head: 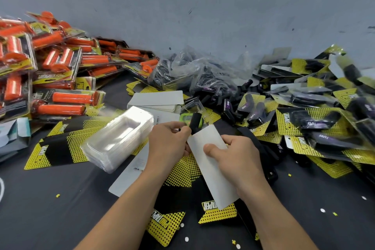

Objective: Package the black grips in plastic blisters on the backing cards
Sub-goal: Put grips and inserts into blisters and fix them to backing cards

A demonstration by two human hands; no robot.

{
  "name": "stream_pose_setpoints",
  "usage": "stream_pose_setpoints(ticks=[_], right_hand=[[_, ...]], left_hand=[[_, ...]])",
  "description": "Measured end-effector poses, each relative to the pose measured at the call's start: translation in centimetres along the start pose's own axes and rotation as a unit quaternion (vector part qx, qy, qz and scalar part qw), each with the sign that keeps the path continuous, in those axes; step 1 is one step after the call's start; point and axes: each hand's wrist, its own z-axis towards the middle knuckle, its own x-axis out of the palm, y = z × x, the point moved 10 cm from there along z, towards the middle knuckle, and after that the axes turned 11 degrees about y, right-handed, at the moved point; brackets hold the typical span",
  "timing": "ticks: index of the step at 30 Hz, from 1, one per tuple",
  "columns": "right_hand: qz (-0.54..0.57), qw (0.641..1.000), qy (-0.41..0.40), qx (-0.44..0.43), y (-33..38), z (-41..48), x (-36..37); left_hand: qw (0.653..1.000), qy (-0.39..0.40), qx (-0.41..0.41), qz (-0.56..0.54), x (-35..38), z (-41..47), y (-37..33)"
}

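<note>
Head view: "PRO TAPER" shouts from the yellow-and-black loose cards (162,222) on the dark tabletop (60,219), and "TAPER" shows on the black packs (312,126) heaped at right. A barcode (139,169) sits on a white sheet by the left wrist.

Left hand (168,144), fingers curled, pinches a black grip (195,123) at the top end of the card (220,191). Right hand (237,156) grips that card, blank white side up, thumb on top.

Clear blisters (119,138) sit nested in a stack left of the hands. A clear bag (192,71) behind holds more black grips. Orange packs (60,95) pile up far left.
</note>
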Motion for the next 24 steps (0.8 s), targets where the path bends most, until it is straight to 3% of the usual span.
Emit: stream_pose_setpoints(ticks=[8,16,19,24], right_hand=[[-0.006,0.999,-0.048,-0.006,-0.1,-0.4,-0.9],[0.134,0.99,-0.037,0.024,-2.0,0.4,-0.8],[0.134,0.99,-0.041,0.02,-1.9,0.3,-0.8],[0.092,0.995,-0.045,0.014,-1.5,-0.2,-0.8]], left_hand=[[0.996,0.077,-0.024,-0.037,1.5,-0.3,0.1],[0.97,0.154,-0.046,-0.181,2.9,-0.8,0.1],[0.977,0.155,-0.031,-0.145,2.9,-0.6,0.0],[0.985,0.157,0.03,0.066,3.2,-0.8,-0.7]])
